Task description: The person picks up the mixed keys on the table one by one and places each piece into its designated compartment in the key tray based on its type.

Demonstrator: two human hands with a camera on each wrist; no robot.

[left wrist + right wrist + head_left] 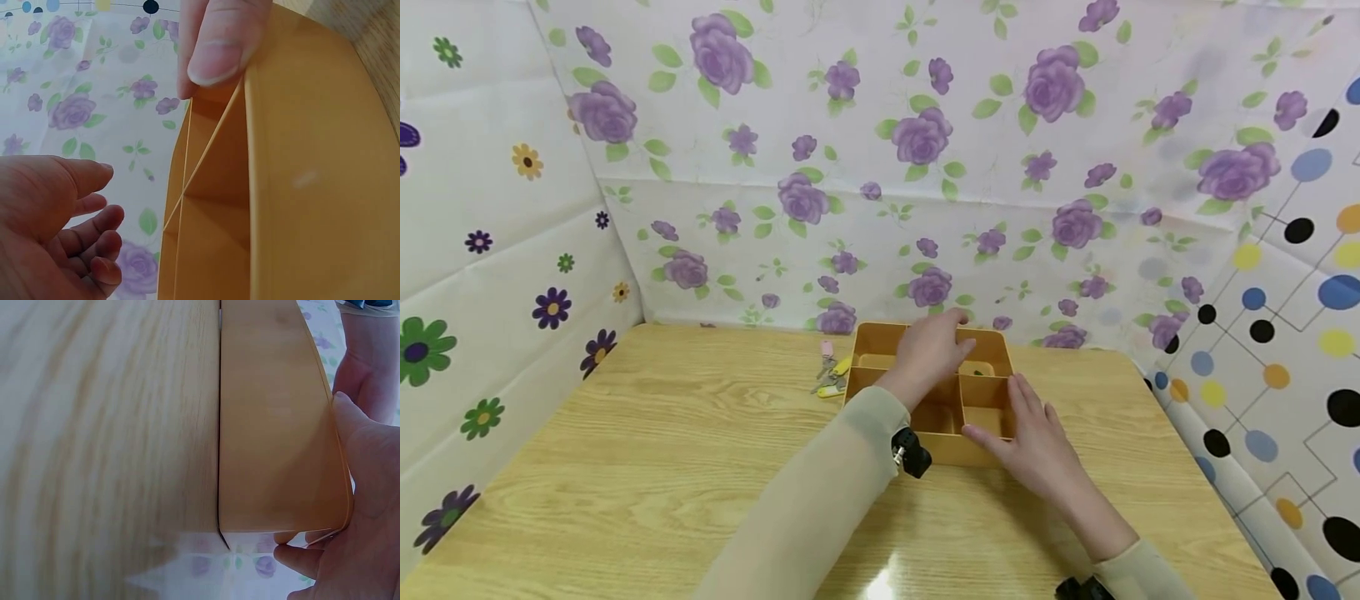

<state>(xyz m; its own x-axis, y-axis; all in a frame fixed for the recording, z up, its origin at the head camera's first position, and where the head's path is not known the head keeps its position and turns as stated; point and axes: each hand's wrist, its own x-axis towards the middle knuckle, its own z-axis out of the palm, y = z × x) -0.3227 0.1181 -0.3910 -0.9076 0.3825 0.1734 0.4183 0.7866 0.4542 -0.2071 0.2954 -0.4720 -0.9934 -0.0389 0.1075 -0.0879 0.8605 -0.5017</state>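
Note:
An orange plastic box [957, 451] with inner dividers stands on the wooden table [625, 467] near its far edge. My left hand [928, 350] hovers over the box's back compartments; in the left wrist view its fingers [94, 228] hang loosely curled and hold nothing beside the box [312, 187]. My right hand [1033, 437] holds the near right corner of the box, thumb on the outer wall and fingers over the rim. The right wrist view shows that hand [365, 512] wrapped round the edge of the box [275, 425]. A small green thing [976, 369] lies in the back right compartment.
A bunch of small items in pink and yellow with metal parts [831, 377] lies on the table just left of the box. Flower-patterned sheets [925, 167] wall in the back and left side; a dotted sheet [1285, 333] closes the right side.

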